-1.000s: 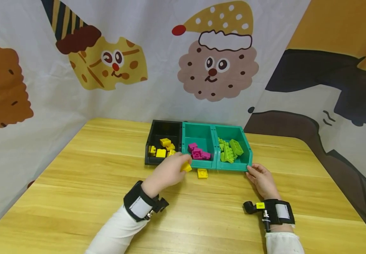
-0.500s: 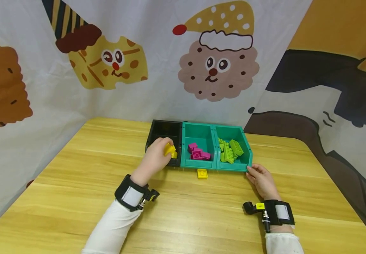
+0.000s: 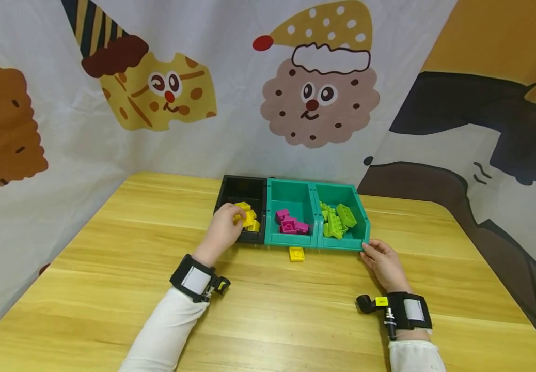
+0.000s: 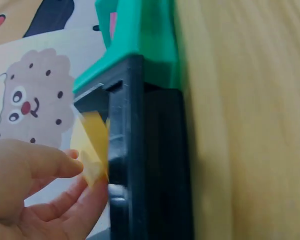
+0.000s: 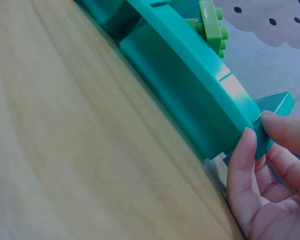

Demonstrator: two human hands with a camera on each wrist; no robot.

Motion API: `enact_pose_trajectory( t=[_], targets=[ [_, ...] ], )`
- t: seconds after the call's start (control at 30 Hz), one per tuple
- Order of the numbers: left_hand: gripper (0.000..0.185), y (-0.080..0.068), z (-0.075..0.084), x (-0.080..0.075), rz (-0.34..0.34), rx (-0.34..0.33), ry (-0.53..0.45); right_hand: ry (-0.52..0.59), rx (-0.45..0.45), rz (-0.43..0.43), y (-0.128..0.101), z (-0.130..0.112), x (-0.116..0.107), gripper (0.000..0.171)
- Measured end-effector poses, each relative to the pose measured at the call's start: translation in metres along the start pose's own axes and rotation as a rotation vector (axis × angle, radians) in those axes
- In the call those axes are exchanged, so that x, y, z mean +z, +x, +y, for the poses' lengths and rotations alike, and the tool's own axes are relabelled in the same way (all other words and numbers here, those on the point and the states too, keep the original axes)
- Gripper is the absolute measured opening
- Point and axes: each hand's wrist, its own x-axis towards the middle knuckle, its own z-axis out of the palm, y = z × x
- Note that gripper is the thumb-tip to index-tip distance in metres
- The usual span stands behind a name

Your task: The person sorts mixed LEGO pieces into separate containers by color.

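Yellow brick [image 3: 239,217] sits pinched in left hand [image 3: 221,230] fingertips over black bin [image 3: 242,187].

Pink bricks [image 3: 290,222] in middle bin; cartoon backdrop [image 3: 314,93] behind.

Even, bright, shadowless light is seen throughout. Wide-angle bending is noticed toward 3 and 9 o'clock in the head view. Both wrist views are softened by close-range blur.
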Motion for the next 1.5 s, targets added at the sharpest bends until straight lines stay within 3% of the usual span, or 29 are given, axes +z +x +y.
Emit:
enact_pose_trajectory(
  t=[0.4, 0.7, 1.0, 1.23, 1.4, 1.5],
  targets=[
    [0.008, 0.001, -0.009, 0.006, -0.016, -0.012, 0.034, 0.008, 0.002, 0.001, -0.001, -0.002, 0.001, 0.007],
    [0.02, 0.002, -0.009, 0.007, -0.125, -0.062, 0.039, 0.014, -0.004, -0.003, 0.0, -0.002, 0.001, 0.007],
    [0.03, 0.002, -0.007, 0.007, -0.157, -0.103, 0.063, 0.018, 0.002, -0.004, 0.0, -0.002, 0.001, 0.002],
    [0.04, 0.001, -0.003, 0.005, -0.185, -0.114, 0.121, 0.019, -0.001, -0.005, -0.001, -0.002, 0.001, 0.007],
    [0.045, 0.0, 0.002, 0.001, -0.174, -0.099, 0.122, 0.022, 0.004, -0.004, -0.002, -0.003, 0.001, 0.002],
    [0.045, -0.001, 0.01, -0.003, -0.137, -0.055, 0.117, 0.027, 0.006, -0.003, -0.002, -0.003, 0.001, 0.003]
  ],
)
